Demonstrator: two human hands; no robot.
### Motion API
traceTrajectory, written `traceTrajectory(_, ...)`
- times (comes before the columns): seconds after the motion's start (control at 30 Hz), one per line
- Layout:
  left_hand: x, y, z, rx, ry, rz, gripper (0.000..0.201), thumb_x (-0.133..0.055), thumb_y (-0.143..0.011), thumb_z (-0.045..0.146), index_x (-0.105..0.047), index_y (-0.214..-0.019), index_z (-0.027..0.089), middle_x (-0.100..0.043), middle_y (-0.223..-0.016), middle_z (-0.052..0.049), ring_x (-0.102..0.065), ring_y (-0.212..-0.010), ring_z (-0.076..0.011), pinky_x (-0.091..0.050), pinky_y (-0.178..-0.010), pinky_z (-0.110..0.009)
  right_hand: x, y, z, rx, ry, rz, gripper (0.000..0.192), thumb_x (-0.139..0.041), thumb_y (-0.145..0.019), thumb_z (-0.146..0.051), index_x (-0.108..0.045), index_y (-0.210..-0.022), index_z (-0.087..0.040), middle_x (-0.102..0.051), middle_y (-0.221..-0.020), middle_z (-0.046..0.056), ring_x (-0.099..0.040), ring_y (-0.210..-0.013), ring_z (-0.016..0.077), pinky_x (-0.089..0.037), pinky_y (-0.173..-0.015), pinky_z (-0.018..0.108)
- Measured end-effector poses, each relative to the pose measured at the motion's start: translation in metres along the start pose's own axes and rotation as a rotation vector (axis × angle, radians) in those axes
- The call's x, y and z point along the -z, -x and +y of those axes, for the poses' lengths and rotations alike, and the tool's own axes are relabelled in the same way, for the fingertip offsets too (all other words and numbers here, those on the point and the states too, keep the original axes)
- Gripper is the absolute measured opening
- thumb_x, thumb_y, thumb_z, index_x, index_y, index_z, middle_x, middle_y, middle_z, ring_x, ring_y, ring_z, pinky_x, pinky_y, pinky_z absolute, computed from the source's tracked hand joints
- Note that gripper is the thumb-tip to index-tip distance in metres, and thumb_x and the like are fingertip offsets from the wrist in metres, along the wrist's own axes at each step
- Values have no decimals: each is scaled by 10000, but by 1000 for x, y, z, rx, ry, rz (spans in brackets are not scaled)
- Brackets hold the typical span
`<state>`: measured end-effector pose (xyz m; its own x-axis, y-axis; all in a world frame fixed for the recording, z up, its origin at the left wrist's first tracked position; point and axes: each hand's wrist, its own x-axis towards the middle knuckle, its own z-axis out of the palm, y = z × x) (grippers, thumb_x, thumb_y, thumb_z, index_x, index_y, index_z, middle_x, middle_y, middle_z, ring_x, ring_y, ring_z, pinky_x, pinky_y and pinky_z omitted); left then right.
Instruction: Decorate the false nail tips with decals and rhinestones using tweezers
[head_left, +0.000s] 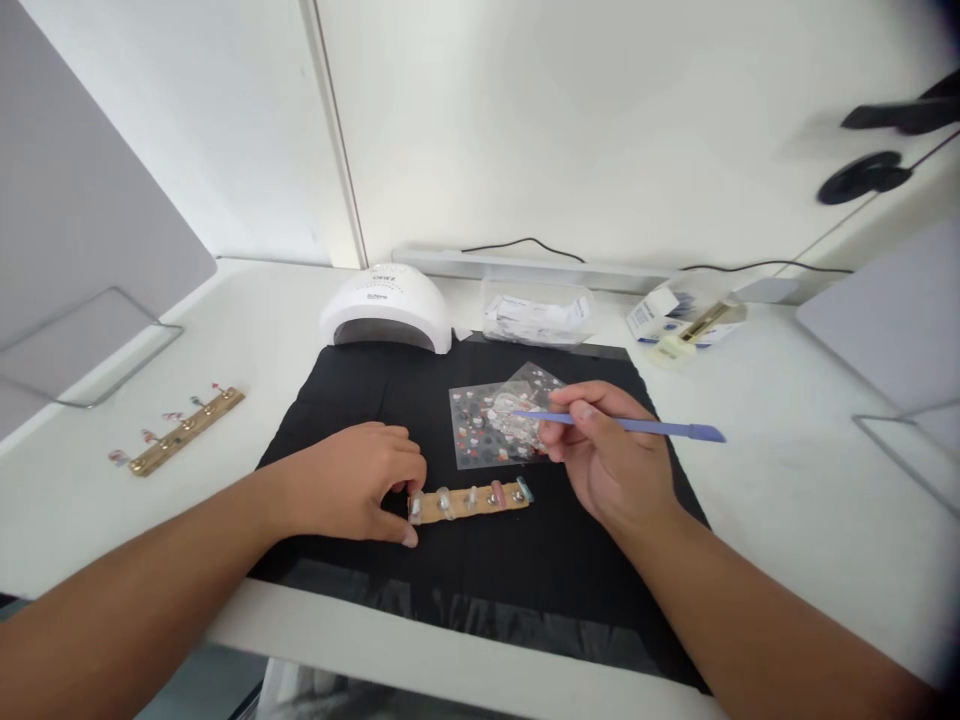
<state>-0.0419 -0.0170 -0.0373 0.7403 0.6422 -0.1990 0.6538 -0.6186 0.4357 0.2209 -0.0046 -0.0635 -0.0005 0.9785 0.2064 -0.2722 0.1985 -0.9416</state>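
Note:
My left hand (367,480) pinches the left end of a wooden nail display strip (461,513), which lies on the black mat (360,410). Several nail tips stand along the strip, clear ones on the left, a pink one (498,494) and a teal one (525,489) on the right. In my right hand (611,450) is a thin purple stick (645,426) with a flat end, held like a pen. Its left tip is over the clear nail sticker sheets (480,440), printed with small white and red figures. Whether the tip touches them I cannot tell.
A white nail lamp (386,305) stands at the mat's back left edge, beside a clear box (536,312) of papers. Small boxes (652,312) and a bottle (675,347) are at the back right. Another strip with decorated nail tips (187,432) lies on the left.

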Motion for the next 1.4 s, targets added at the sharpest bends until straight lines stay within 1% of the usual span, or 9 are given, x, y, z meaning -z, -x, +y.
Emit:
traceTrajectory(0.13,1,3,6,0,15,8,540,-852,-702,449,-627,-1119,190,-658,-1004,-21,-617,-911,-214,-448,-831,-335,-2,3,1,11,-11,-30,102,-644,-798,-236,-742,-778,-216,-655,-536,-18,-553,-453,108,-409,-443,232)
traceTrajectory(0.2,-2,4,11,16,19,35,604,-840,-705,462,-596,-1185,189,-653,-1088,-40,-621,-991,-235,-455,-890,-358,-3,4,1,11,-14,-46,108,-640,-792,-235,-744,-772,-218,-650,-535,-21,-555,-457,107,-404,-438,228)
traceTrajectory(0.37,-12,4,21,94,-54,112,438,-749,-750,286,-586,-1146,196,-664,-1053,-43,-622,-951,-245,-453,-871,-385,-6,5,-2,2,-6,-72,105,-638,-775,-235,-739,-760,-210,-635,-525,-21,-533,-446,105,-392,-422,228)
traceTrajectory(0.53,-10,5,13,110,-94,159,387,-609,-786,152,-555,-1165,206,-664,-1005,-35,-614,-902,-223,-441,-852,-378,-6,4,-1,-10,22,-87,117,-633,-778,-238,-745,-771,-209,-636,-524,-22,-530,-438,100,-392,-416,223)
traceTrajectory(0.73,-2,9,5,101,-86,153,407,-599,-783,145,-547,-1182,202,-652,-984,-32,-608,-890,-211,-452,-856,-374,-9,13,1,-29,71,-131,131,-644,-785,-221,-774,-783,-201,-643,-527,-11,-553,-450,111,-429,-424,229)
traceTrajectory(0.93,-1,4,9,47,-64,214,466,-649,-849,293,-534,-1287,183,-619,-1180,-97,-568,-1071,-278,-427,-925,-450,-9,24,3,18,144,-184,183,-624,-846,-171,-797,-839,-231,-675,-582,-2,-608,-513,118,-479,-464,220)
traceTrajectory(1.13,-5,0,18,-16,22,202,481,-680,-839,331,-570,-1291,211,-623,-1125,-65,-567,-1023,-258,-397,-886,-434,-5,27,7,36,244,-210,202,-613,-886,-155,-793,-885,-247,-685,-613,-5,-624,-541,123,-484,-478,221)
traceTrajectory(1.27,-9,-3,20,-17,35,237,402,-610,-895,269,-579,-1293,217,-630,-1131,-58,-565,-1026,-236,-378,-883,-419,-7,29,5,54,282,-212,217,-607,-889,-137,-788,-889,-258,-690,-619,-12,-622,-553,124,-465,-473,227)
traceTrajectory(1.4,-11,-6,19,-26,37,266,274,-558,-923,217,-641,-1185,226,-632,-1048,-38,-564,-958,-208,-370,-837,-396,-10,30,3,79,328,-245,210,-607,-878,-124,-784,-887,-236,-691,-611,-7,-610,-529,129,-454,-464,249)
